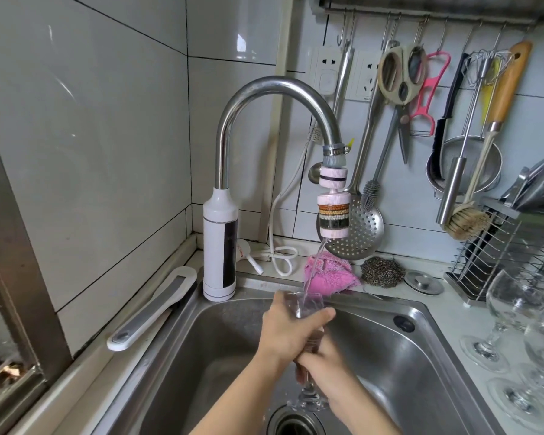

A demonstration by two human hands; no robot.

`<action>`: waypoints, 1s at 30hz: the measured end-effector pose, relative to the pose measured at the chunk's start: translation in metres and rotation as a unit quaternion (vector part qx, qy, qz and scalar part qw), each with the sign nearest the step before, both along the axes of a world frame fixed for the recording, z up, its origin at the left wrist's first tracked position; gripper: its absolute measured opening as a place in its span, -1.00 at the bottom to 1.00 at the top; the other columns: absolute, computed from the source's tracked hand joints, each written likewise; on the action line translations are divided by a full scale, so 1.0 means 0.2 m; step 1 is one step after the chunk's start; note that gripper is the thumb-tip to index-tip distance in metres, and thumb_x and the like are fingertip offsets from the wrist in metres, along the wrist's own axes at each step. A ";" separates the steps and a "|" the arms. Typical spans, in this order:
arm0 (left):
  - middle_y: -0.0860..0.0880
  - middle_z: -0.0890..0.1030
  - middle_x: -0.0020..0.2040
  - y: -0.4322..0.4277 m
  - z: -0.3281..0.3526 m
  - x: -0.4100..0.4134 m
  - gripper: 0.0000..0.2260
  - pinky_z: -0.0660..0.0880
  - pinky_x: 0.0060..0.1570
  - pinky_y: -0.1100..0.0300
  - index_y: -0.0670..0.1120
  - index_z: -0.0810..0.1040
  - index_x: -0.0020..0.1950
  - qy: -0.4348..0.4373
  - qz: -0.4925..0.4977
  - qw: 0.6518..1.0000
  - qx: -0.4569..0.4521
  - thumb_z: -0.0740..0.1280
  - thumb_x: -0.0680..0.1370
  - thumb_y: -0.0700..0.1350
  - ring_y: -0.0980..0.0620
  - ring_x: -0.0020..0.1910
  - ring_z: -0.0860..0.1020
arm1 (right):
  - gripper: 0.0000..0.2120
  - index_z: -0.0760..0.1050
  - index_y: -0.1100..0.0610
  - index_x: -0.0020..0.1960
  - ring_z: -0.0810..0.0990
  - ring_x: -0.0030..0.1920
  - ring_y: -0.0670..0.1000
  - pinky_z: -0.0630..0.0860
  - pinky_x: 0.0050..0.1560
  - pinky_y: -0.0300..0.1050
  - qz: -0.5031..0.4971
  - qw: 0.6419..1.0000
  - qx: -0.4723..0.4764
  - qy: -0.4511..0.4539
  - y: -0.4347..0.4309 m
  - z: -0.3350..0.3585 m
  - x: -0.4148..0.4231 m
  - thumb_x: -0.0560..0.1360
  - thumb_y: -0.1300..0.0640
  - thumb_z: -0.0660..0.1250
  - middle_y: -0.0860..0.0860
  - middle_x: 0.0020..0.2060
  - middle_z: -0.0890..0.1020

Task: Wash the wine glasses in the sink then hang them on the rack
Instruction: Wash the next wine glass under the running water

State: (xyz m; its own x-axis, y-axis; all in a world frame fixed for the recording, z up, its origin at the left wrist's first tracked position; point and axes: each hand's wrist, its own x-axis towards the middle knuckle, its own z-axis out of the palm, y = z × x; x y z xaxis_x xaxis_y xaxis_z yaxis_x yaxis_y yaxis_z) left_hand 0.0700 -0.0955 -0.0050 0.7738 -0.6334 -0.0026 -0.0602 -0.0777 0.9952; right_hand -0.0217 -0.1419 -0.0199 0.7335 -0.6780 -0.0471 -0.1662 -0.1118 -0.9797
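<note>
A clear wine glass [307, 304] is held upright over the steel sink [399, 350], its mouth under the stream from the faucet [264, 89]. My left hand [291, 328] wraps around the bowl. My right hand [322, 362] grips lower down around the stem, with the glass's foot [308, 400] showing below it. Several more wine glasses [512, 306] stand on the counter at the right edge.
A wire dish rack [496, 243] stands at the back right. Utensils hang on hooks [402, 80] along the wall behind. A pink cloth [330, 271], a steel scourer [382, 271] and a sink plug [423, 282] lie behind the sink; the drain [291, 425] is below my hands.
</note>
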 end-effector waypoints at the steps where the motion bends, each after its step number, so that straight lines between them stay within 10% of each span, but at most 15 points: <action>1: 0.04 0.71 0.02 0.00 0.01 -0.01 -0.32 0.60 0.17 0.03 -0.01 0.52 0.13 -0.013 0.011 1.000 -0.001 0.59 0.17 0.33 0.02 0.04 0.69 | -0.67 0.53 -0.29 -0.12 0.51 -0.51 0.02 0.40 -0.50 -0.16 0.011 1.000 -0.007 0.011 0.01 0.01 -0.01 0.16 0.03 0.32 0.05 -0.50 0.59; 11: -0.12 0.65 0.19 0.02 0.06 -0.01 -0.24 0.46 0.35 -0.10 -0.08 0.59 0.23 0.090 0.145 0.984 -0.056 0.07 0.47 0.53 -0.15 0.25 0.58 | -0.75 0.45 0.10 0.01 0.70 -0.22 0.07 0.65 -0.18 0.02 0.040 0.988 0.022 0.146 0.02 0.10 -0.16 0.44 0.06 0.46 0.06 -0.28 0.72; 19: 0.16 0.62 0.09 -0.02 0.02 -0.09 -0.26 0.53 0.11 0.25 0.10 0.35 0.30 0.009 0.006 0.999 -0.037 0.59 0.26 0.29 0.20 0.04 0.64 | -0.87 0.51 0.24 -0.11 0.58 -0.39 0.14 0.42 -0.57 -0.18 -0.031 0.995 0.094 0.021 0.06 0.05 -0.19 0.60 0.22 0.29 0.16 -0.48 0.53; 26: 0.01 0.63 0.12 -0.03 0.02 -0.10 -0.62 0.42 0.11 0.13 0.03 0.44 0.23 -0.004 0.083 0.995 -0.048 0.16 0.63 0.28 0.02 0.12 0.58 | -0.83 0.53 0.26 -0.10 0.60 -0.37 0.14 0.47 -0.55 -0.14 -0.006 0.989 0.144 -0.014 0.08 0.05 -0.19 0.61 0.18 0.28 0.15 -0.45 0.54; 30: 0.14 0.63 0.16 0.00 0.01 -0.09 -0.26 0.52 0.19 0.17 0.14 0.30 0.41 -0.077 0.011 0.996 -0.049 0.54 0.34 0.27 0.17 0.11 0.62 | -0.86 0.55 0.27 -0.08 0.56 -0.42 0.14 0.48 -0.54 -0.11 -0.001 0.974 0.216 -0.062 0.08 0.08 -0.18 0.60 0.24 0.27 0.19 -0.42 0.53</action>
